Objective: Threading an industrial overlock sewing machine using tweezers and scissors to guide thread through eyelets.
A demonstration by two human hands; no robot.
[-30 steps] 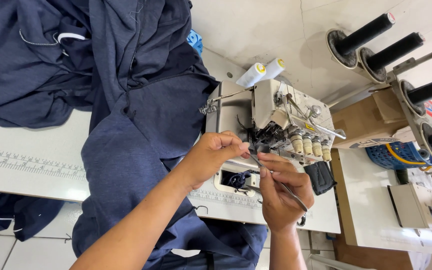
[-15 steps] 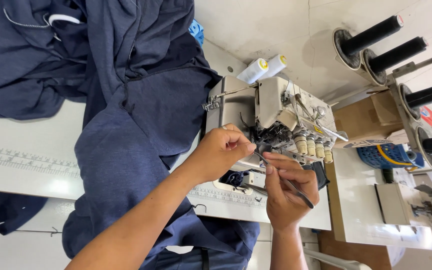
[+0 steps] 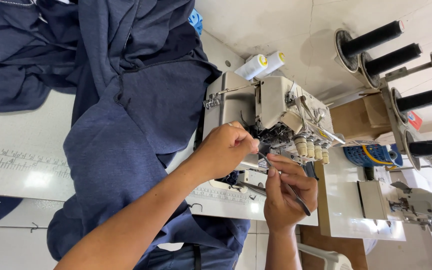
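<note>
Right hand pinched tweezers at the sewing machine; left hand, closed, probably steadied thread: keep tips still.

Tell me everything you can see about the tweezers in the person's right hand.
The tweezers are a thin, dark metal pair with long straight arms. The right hand pinches them between thumb and fingers, the rear end sticking out past the hand toward the lower right. They slant up and left, the tip reaching the needle area of the cream overlock sewing machine, right beside the left hand. Whether the tip grips a thread is too small to tell.
</note>
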